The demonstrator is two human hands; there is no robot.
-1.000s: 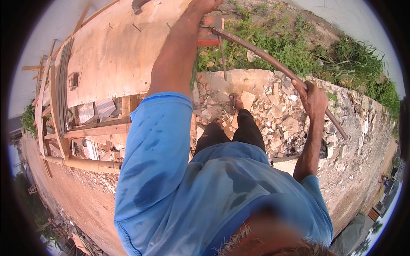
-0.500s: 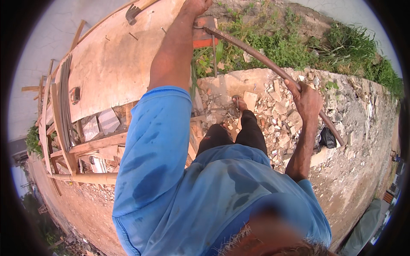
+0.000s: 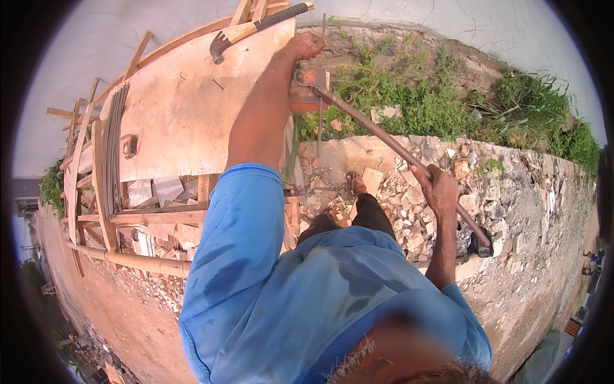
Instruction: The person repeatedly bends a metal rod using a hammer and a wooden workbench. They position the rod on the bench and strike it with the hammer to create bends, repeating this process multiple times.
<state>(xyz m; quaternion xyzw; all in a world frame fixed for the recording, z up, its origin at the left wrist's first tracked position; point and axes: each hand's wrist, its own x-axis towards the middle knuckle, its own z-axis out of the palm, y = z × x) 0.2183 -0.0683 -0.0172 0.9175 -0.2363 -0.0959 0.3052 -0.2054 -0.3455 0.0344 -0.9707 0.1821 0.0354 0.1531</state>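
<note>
My left hand (image 3: 307,46) is closed at the bench's far right corner, around a thin metal rod (image 3: 320,121) that runs past its fingertips. Just nearer than that fist, the rod crosses an orange-red block (image 3: 306,102) fixed at the bench edge. A long brown metal bar (image 3: 391,143) has its hooked end against the rod on this block, and it slopes down to the right. Well along its length, my right hand (image 3: 440,191) is wrapped around the bar. A claw hammer (image 3: 246,30) with a black grip lies on the plywood bench top (image 3: 185,121).
Nails (image 3: 218,84) stick up from the plywood. A tape measure (image 3: 129,146) and a bundle of thin rods (image 3: 115,153) lie at its left, beside timber framing (image 3: 153,218). Broken rubble (image 3: 416,230) covers the ground by my feet; weeds (image 3: 409,96) grow along the wall.
The view has tilted, so the bench sits lower and the whole hammer shows. My right hand and the bar's free end have come slightly left and nearer. Both hands keep their grip.
</note>
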